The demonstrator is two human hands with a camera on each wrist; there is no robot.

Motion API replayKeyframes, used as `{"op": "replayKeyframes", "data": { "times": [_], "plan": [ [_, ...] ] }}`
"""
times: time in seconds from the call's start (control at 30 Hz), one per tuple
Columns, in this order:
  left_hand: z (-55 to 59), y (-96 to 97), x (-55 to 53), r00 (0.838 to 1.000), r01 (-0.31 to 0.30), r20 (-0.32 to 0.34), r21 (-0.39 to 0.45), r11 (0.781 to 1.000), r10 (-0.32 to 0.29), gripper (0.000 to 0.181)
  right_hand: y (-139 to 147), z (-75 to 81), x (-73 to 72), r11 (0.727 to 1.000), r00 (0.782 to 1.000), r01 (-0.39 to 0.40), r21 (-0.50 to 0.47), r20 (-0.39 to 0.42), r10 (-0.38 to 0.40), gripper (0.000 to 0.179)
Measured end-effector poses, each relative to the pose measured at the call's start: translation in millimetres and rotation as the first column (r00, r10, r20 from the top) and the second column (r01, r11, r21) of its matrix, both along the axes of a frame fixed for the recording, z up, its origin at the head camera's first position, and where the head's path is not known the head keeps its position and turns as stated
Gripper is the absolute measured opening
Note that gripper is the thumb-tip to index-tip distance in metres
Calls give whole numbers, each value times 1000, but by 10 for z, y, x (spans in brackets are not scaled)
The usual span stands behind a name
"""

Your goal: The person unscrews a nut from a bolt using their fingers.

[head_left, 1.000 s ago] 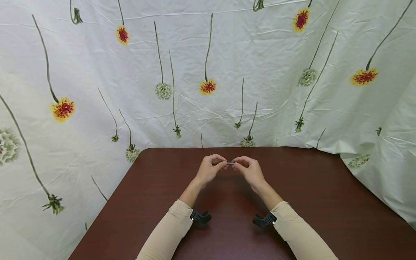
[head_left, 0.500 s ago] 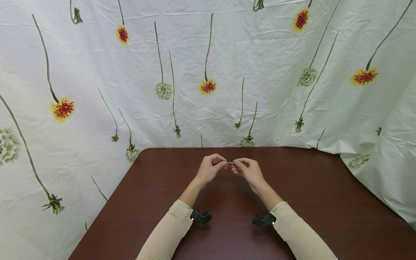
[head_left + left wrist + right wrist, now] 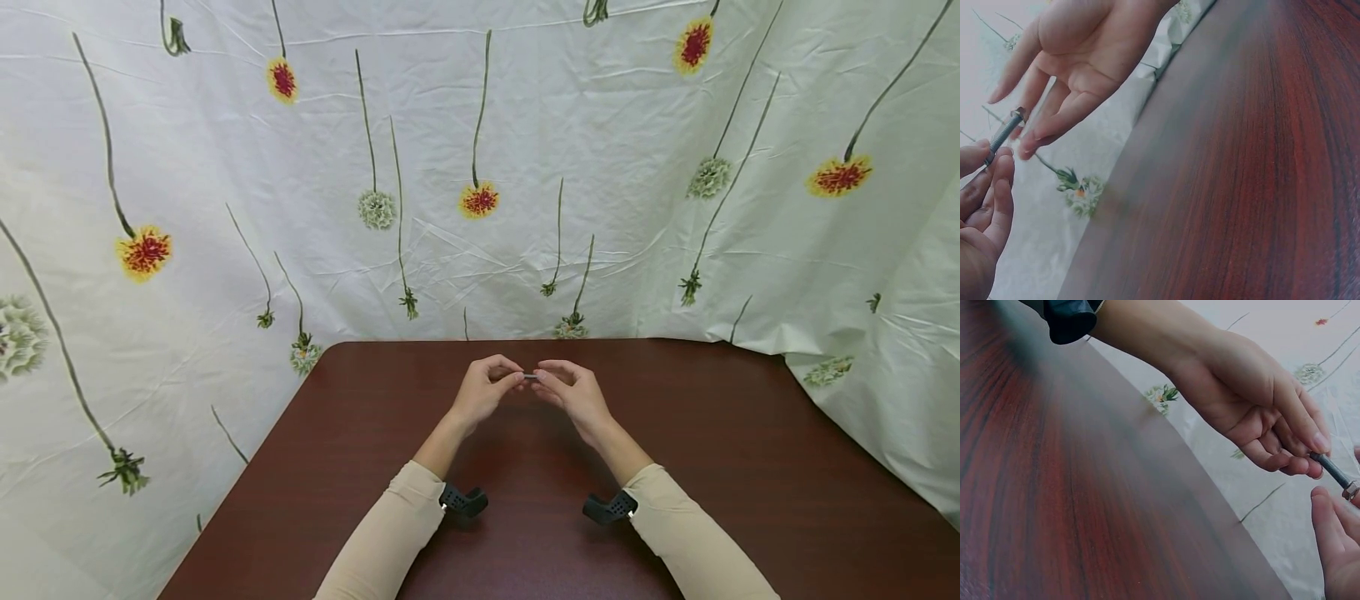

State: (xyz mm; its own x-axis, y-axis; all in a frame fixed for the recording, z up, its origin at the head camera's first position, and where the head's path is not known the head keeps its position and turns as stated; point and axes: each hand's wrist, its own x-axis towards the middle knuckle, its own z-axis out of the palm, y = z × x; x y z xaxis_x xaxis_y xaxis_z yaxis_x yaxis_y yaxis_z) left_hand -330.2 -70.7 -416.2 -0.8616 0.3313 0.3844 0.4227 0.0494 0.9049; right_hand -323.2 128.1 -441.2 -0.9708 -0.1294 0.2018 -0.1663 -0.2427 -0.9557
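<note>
Above the far part of the table, my left hand (image 3: 477, 393) pinches one end of a small grey metal bolt (image 3: 530, 376) between thumb and fingers. In the left wrist view the threaded shank (image 3: 1001, 136) slants up from those fingertips, with a hex piece (image 3: 1017, 115), nut or head, at its other end. My right hand (image 3: 583, 402) is around that end with its fingers loosely extended. Its thumb stands apart from the bolt, while a fingertip lies right at the hex piece. The right wrist view has the shank (image 3: 1333, 469) between the two hands.
The dark red-brown wooden table (image 3: 360, 433) spreads under both arms. Behind it hangs a white cloth (image 3: 435, 125) printed with flowers. Black straps (image 3: 462, 501) are on both wrists, over beige sleeves (image 3: 390, 533).
My right fingers have shifted about the bolt's end, the thumb now off it. The left hand and the bolt keep their place.
</note>
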Motion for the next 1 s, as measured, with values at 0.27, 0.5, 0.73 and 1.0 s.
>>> {"op": "replayKeyframes", "data": {
  "times": [0.27, 0.5, 0.73, 1.0],
  "plan": [
    [12, -5, 3, 1000, 14, 2, 2, 1000, -14, 10, 2, 16, 4, 999, 997, 53, 11, 58, -53, 25],
    [10, -8, 7, 1000, 16, -4, 13, 1000, -16, 11, 7, 15, 7, 994, 998, 52, 100, -41, -48, 30],
    [22, -16, 19, 1000, 14, -10, -2, 1000, -14, 12, -34, -8, 10, 999, 1000, 29, 45, -9, -29, 29],
    [29, -9, 22, 1000, 23, 2, 9, 1000, -23, 12, -19, 12, 21, 995, 998, 68, 74, -8, -67, 20]
  ]
}}
